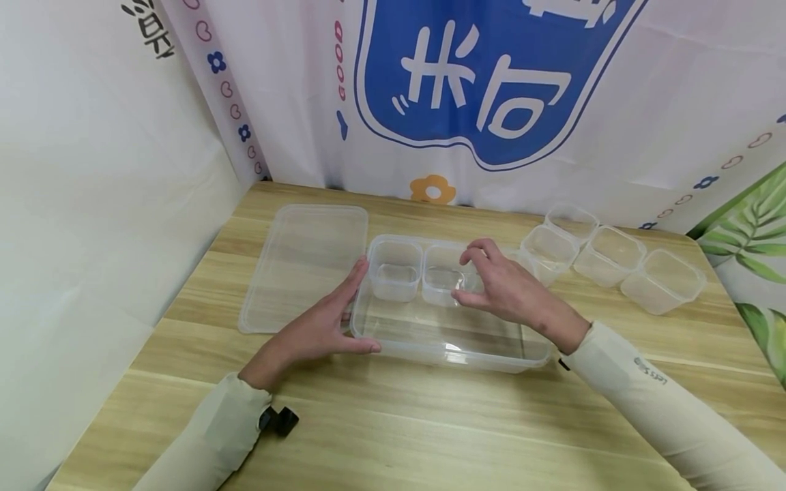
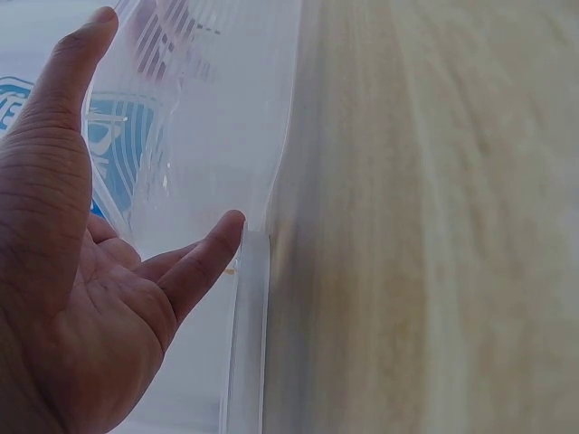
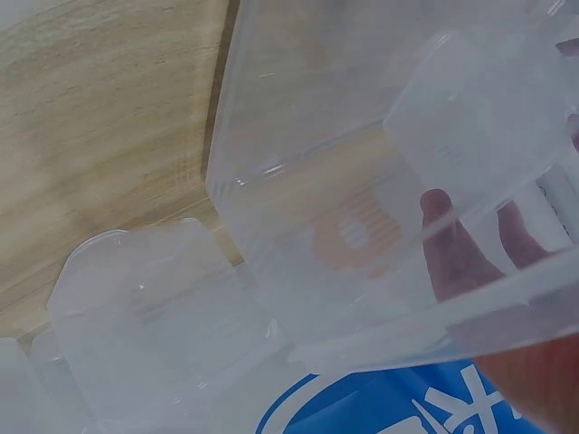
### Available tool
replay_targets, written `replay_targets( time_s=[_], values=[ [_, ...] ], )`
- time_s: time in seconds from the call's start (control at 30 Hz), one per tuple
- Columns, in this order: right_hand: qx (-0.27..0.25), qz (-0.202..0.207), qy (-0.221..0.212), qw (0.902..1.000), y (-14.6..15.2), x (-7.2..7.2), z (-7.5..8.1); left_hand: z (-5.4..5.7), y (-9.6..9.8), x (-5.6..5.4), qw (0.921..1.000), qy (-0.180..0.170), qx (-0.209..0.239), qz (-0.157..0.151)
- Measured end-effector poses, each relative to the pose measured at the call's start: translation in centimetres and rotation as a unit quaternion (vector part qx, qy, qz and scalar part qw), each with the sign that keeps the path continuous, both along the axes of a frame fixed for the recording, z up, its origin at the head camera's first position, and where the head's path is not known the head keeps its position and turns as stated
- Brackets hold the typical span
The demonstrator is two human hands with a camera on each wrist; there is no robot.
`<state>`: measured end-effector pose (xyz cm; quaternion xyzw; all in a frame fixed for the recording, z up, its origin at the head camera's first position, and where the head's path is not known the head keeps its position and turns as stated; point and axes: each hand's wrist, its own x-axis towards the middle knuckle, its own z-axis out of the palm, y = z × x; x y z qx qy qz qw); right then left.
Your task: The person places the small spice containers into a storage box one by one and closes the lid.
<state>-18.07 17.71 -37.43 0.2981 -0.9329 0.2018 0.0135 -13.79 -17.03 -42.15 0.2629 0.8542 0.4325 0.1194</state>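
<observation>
A large clear plastic box (image 1: 473,341) stands mid-table with two small clear containers side by side along its far wall. My left hand (image 1: 322,320) spreads along the box's left end, its thumb at the near corner and its fingers by the left wall. In the left wrist view, that hand's fingers (image 2: 204,267) are straight beside the translucent plastic. My right hand (image 1: 506,286) reaches into the box, fingers bent and thumb apart, by the right side of the second small container (image 1: 439,273). Through the box wall, the right wrist view shows its fingers (image 3: 452,253).
A flat translucent lid (image 1: 307,259) lies left of the box, partly behind my left hand. Several small clear containers (image 1: 610,252) stand grouped at the back right of the wooden table (image 1: 405,429). A printed curtain (image 1: 295,102) hangs along the table's far edge.
</observation>
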Motion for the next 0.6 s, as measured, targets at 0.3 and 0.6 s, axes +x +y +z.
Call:
replay_targets(
  time_s=[0.3,0.6],
  values=[
    [-0.007,0.003,0.001,1.0000,0.13,0.16,-0.03,-0.02,0.09,0.04,1.0000,0.003,-0.004,0.001],
    [-0.007,0.004,0.004,1.0000,0.12,0.16,-0.02,0.09,0.12,0.08,0.9999,0.009,-0.012,0.005]
  ],
)
